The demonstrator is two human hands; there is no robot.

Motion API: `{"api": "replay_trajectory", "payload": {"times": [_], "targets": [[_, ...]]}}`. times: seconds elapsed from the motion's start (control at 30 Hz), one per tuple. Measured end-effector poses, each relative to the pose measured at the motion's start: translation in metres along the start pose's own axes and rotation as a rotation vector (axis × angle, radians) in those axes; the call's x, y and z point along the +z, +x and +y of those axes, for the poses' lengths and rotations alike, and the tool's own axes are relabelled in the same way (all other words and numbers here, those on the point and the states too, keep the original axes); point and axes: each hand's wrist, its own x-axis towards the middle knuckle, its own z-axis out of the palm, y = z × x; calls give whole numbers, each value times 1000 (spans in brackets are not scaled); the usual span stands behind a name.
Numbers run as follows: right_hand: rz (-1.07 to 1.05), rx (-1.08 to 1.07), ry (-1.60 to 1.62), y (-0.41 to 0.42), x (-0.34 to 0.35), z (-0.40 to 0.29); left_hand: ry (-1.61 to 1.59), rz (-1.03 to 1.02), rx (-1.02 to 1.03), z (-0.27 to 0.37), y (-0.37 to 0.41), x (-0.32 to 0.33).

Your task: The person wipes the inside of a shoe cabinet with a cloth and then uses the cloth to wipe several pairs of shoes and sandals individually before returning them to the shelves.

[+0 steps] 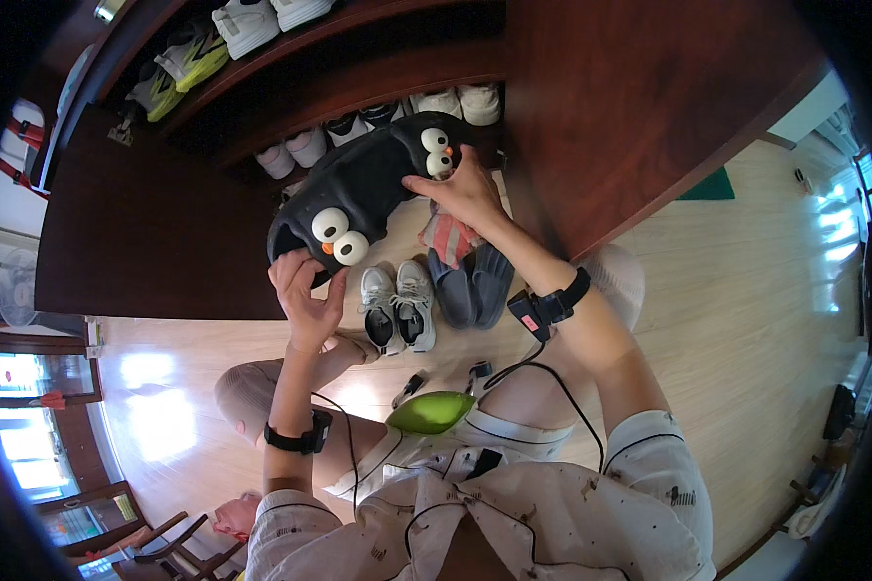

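Observation:
A pair of black slippers (pixel 363 174) with bulging white eyes and small orange beaks is held up in front of the shoe cabinet. My left hand (pixel 309 298) grips the near left end, with fingers curled at its dark opening. At the upper right end, my right hand (pixel 465 189) pinches the edge beside the other pair of eyes. Where one slipper ends and the other begins is hard to tell. Below them on the floor stand grey-and-white sneakers (pixel 398 305). Right of these lie grey slides (pixel 472 290), partly covered by a pink-and-white striped item (pixel 447 236).
White shoes (pixel 479 105) and others line the low cabinet shelf (pixel 363 87); sneakers (pixel 189 65) sit higher up. Open wooden doors flank both sides, left (pixel 152 225) and right (pixel 647 94). Cables (pixel 567 378) hang from my wristbands. A green object (pixel 430 412) lies between my thighs.

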Motion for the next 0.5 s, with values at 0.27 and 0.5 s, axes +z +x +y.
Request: {"api": "replay_trajectory", "payload": {"times": [0.27, 0.5], "targets": [[155, -41, 19, -25, -3, -24, 58, 25, -159, -7, -15, 7], [262, -192, -27, -36, 5, -28, -399, 130, -873, 21, 1, 45]]}}
